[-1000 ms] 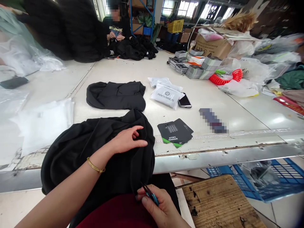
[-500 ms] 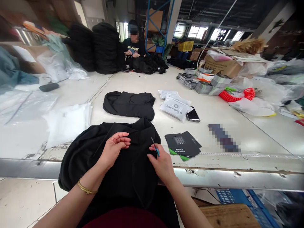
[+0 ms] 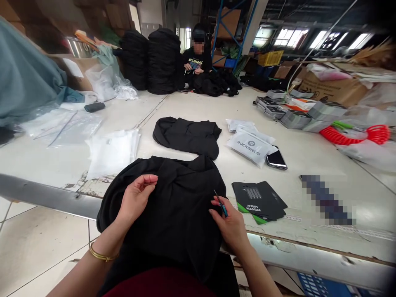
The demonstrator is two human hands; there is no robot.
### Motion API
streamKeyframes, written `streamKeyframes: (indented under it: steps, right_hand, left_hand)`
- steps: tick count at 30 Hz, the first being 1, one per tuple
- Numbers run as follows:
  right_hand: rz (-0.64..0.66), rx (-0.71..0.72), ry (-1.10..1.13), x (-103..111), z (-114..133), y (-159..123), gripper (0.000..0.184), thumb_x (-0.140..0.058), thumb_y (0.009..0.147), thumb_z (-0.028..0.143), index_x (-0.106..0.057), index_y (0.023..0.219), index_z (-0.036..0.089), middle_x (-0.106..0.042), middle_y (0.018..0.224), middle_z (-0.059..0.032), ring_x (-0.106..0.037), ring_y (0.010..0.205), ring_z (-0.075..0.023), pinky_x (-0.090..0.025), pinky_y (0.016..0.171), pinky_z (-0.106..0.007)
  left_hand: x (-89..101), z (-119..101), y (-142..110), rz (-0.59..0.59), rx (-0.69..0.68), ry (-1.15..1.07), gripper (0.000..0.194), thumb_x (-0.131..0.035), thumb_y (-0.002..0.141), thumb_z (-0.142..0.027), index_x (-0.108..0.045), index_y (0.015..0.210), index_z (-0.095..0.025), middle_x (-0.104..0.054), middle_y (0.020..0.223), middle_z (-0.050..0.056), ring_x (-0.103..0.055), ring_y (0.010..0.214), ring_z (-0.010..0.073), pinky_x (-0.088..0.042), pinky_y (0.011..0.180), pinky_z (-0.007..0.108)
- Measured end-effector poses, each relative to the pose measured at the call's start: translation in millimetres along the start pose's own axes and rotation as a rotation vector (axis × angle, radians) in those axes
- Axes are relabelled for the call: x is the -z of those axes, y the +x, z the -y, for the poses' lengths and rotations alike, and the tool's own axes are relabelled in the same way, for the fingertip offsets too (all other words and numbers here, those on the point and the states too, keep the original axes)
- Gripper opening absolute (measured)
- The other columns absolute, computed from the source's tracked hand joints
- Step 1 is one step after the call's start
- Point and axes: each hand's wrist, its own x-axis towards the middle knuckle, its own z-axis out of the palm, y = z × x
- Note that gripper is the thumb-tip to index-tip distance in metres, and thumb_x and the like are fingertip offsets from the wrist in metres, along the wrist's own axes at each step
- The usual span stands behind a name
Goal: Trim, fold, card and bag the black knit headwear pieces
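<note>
A heap of black fabric [image 3: 173,214] lies over the table's front edge and hangs toward my lap. My left hand [image 3: 136,200] is over its left part, thumb and forefinger pinched together; what is between them, if anything, is too small to make out. On the right side of the fabric, my right hand [image 3: 229,218] grips small thread snips [image 3: 222,206] with a blue handle, their dark pointed tip aimed up and left. Behind the heap lies a folded black fabric piece [image 3: 187,136]. Black cards [image 3: 258,200] marked "Actor's Headgear" rest right of my right hand.
Packed white pouches [image 3: 250,146] and a phone [image 3: 276,159] lie to the right, with a pixelated object [image 3: 326,200] nearer me. White bags [image 3: 111,150] are at left. Card stacks [image 3: 295,119] and a red coiled hose [image 3: 355,134] stand farther right. A co-worker [image 3: 198,62] sits across the table.
The view has swung, so the table's things appear farther right. My left hand has drawn left over the fabric, its thumb and forefinger now pinched. My right hand still holds the snips.
</note>
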Motion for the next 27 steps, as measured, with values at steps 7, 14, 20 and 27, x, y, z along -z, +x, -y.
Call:
streamKeyframes:
  steps: [7, 14, 20, 27]
  right_hand:
    - [-0.004, 0.047, -0.087, -7.3, 9.5, 6.7, 0.018, -0.048, 0.084, 0.028, -0.059, 0.097, 0.021, -0.067, 0.088, -0.0052, -0.063, 0.079, -0.0199, -0.047, 0.073, -0.033]
    - [0.059, -0.262, 0.504, 30.1, 1.7, -12.9, 0.028, -0.063, 0.074, 0.040, -0.059, 0.092, 0.020, -0.061, 0.063, 0.0027, -0.049, 0.041, -0.0085, -0.041, 0.046, -0.023]
    - [-0.024, -0.135, 0.234, 7.1, 7.7, -6.9, 0.032, -0.067, 0.072, 0.029, -0.057, 0.100, 0.020, -0.069, 0.088, -0.0051, -0.064, 0.082, -0.0196, -0.049, 0.078, -0.035]
    - [-0.188, 0.066, -0.112, -11.9, -1.0, -9.1, 0.031, -0.055, 0.081, 0.029, -0.054, 0.110, 0.018, -0.066, 0.103, -0.0106, -0.062, 0.096, -0.0230, -0.047, 0.085, -0.039]
  left_hand:
    - [-24.7, -11.1, -33.4, 0.203, -0.398, 0.393, 0.019, -0.051, 0.086, -0.028, -0.066, 0.096, -0.024, -0.066, 0.098, 0.004, -0.058, 0.094, 0.0186, -0.045, 0.087, 0.034]
    - [-40.5, -27.4, -58.0, 0.549, -0.092, 0.336, 0.030, -0.056, 0.081, -0.035, -0.059, 0.110, -0.029, -0.065, 0.077, -0.003, -0.054, 0.058, 0.0116, -0.044, 0.057, 0.022]
    - [-41.2, -25.1, -56.6, 0.485, 0.101, -0.015, 0.032, -0.056, 0.077, -0.022, -0.058, 0.109, -0.027, -0.058, 0.074, -0.003, -0.052, 0.062, 0.0118, -0.041, 0.058, 0.021]
    - [-20.6, -7.7, -61.1, 0.200, 0.231, -0.425, 0.023, -0.063, 0.074, -0.020, -0.060, 0.095, -0.027, -0.054, 0.077, -0.003, -0.048, 0.065, 0.0095, -0.040, 0.059, 0.017]
